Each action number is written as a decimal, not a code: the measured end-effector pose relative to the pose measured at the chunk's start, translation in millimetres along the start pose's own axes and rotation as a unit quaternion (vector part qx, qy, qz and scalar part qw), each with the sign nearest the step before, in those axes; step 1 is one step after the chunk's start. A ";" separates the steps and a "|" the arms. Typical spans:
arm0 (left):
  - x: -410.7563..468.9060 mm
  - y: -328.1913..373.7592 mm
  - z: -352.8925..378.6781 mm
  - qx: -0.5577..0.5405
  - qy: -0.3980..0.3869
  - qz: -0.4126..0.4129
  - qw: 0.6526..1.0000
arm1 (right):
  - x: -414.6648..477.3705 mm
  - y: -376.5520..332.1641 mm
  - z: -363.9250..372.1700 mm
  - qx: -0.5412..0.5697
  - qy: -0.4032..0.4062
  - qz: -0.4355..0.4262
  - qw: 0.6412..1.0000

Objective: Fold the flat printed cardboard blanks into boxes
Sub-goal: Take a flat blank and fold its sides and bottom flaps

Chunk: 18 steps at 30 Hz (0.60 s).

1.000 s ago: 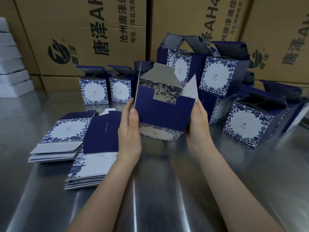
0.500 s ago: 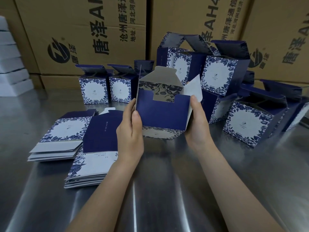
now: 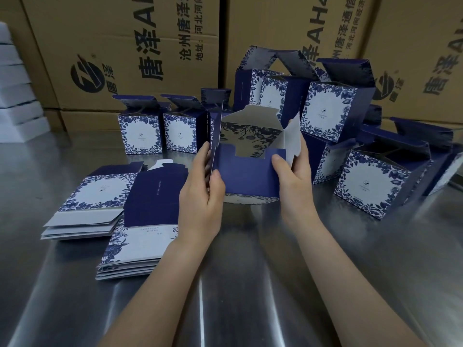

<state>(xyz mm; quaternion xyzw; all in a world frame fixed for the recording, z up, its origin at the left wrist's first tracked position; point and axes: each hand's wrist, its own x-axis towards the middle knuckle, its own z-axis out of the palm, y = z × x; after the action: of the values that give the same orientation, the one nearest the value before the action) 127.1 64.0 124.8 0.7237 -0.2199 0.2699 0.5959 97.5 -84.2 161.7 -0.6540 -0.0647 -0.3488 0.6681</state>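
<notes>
A half-formed navy and white floral box (image 3: pixel 246 180) stands in the middle of the steel table, its flaps open toward me. My left hand (image 3: pixel 203 196) grips its left edge, thumb on the navy front panel. My right hand (image 3: pixel 294 179) holds the right side, thumb on the navy flap and fingers behind the white side flap. Two stacks of flat blanks (image 3: pixel 100 204) (image 3: pixel 140 244) lie to the left.
Several folded boxes stand behind and right: two at the back left (image 3: pixel 140 132), a pile at the back (image 3: pixel 325 111), more on the right (image 3: pixel 373 181). Large brown cartons (image 3: pixel 120 46) wall off the back. White foam blocks (image 3: pixel 15 96) sit far left. The steel table (image 3: pixel 250 284) spreads in front.
The white right side flap has swung inward as my right hand shifted up and its thumb came onto the navy front flap. My left hand stays on the left edge.
</notes>
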 end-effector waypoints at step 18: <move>1.4 -1.9 -1.0 0.077 -0.061 0.077 0.992 | 0.8 -1.1 -5.5 -0.120 -0.037 -0.177 0.976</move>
<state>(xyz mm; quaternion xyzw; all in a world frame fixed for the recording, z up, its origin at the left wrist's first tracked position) 129.2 65.3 124.5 0.7633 -0.2893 0.2867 0.5015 95.4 -89.5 162.3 -0.7200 -0.1618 -0.4419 0.5101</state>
